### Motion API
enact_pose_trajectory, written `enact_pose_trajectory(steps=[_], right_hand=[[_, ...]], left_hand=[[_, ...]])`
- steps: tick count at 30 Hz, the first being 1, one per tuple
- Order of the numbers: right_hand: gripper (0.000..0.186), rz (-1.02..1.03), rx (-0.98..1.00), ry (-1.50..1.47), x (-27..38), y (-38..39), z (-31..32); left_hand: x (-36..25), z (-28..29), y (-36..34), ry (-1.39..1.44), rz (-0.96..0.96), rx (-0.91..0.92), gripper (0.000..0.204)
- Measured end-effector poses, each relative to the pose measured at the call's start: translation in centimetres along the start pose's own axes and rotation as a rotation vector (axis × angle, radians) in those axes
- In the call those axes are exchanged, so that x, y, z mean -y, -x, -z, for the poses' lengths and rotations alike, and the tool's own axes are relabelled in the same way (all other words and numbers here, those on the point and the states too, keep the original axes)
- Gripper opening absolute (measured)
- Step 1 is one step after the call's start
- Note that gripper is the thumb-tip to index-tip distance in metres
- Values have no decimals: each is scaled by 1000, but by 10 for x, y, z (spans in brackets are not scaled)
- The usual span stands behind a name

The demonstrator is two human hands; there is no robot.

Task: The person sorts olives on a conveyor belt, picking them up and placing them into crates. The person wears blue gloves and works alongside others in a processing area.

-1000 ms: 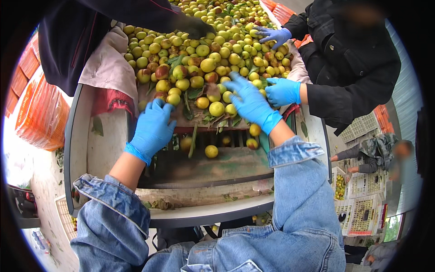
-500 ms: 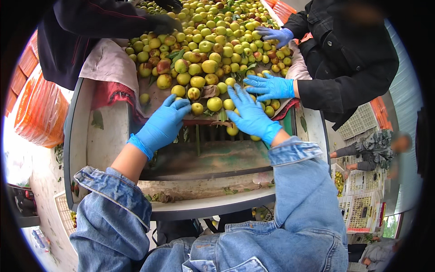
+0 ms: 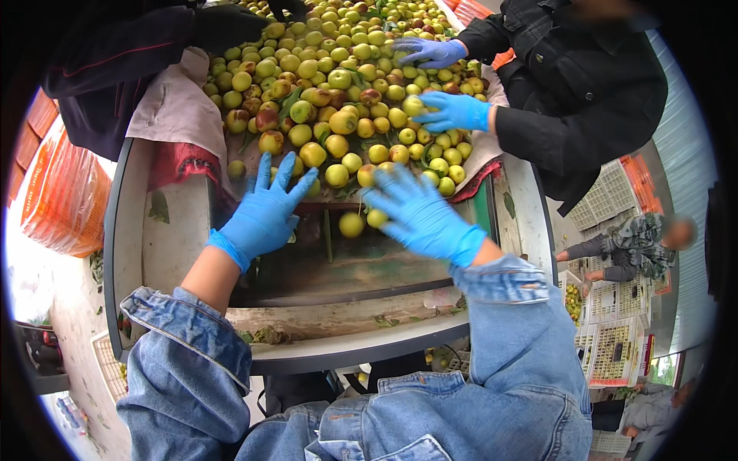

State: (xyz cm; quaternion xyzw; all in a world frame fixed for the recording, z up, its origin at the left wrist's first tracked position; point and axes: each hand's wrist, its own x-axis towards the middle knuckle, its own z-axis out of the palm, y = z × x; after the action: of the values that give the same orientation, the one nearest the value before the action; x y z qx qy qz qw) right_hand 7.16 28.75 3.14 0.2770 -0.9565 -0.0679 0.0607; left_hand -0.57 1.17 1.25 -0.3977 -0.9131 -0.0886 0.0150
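Observation:
Many small round yellow-green fruits (image 3: pixel 343 121) with reddish-brown patches, jujubes by their look, lie spread over a sloping sorting table. My left hand (image 3: pixel 257 219), in a blue glove, is open with fingers spread at the front left edge of the fruit. Opposite it, my right hand (image 3: pixel 421 217), gloved alike, is open too, its fingertips blurred and over the front fruits. Between the hands, two jujubes (image 3: pixel 351 224) are over the dark gap below the cloth's edge, one close to my right fingers. Neither hand grips anything.
At the right, a co-worker in black reaches in with a blue-gloved hand (image 3: pixel 453 113) and a purple-gloved hand (image 3: pixel 430 52). Another dark sleeve (image 3: pixel 115 58) comes in at the left. Pale cloth (image 3: pixel 173 107) drapes the side; a metal rim (image 3: pixel 361 349) runs before me. Crates (image 3: pixel 615 346) stand right.
My left hand has drawn slightly left and its fingers have spread. My right hand has pulled back toward me. Several front jujubes have left the edge. The co-worker's hands have shifted leftward over the fruit.

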Motion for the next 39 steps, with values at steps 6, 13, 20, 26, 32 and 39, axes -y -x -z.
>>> enact_pose_trajectory(steps=[6,13,20,26,32,39], right_hand=[[80,-467,-100,6,-70,46,-63],[82,-132,10,-209,-17,21,-19],[84,-478,188,-44,-34,34,-35],[74,-84,-41,-93,-6,9,-38],[65,-287,-308,-271,-4,-33,-13],[73,-1,-29,-107,28,-49,-25]], left_hand=[[-7,-4,-4,47,-221,24,63],[2,-3,-6,108,-169,-60,30],[5,-13,-5,118,58,-140,69],[3,-7,-2,174,-126,-38,66],[6,-3,-14,256,-131,-266,54],[2,-11,-3,210,19,-169,71]])
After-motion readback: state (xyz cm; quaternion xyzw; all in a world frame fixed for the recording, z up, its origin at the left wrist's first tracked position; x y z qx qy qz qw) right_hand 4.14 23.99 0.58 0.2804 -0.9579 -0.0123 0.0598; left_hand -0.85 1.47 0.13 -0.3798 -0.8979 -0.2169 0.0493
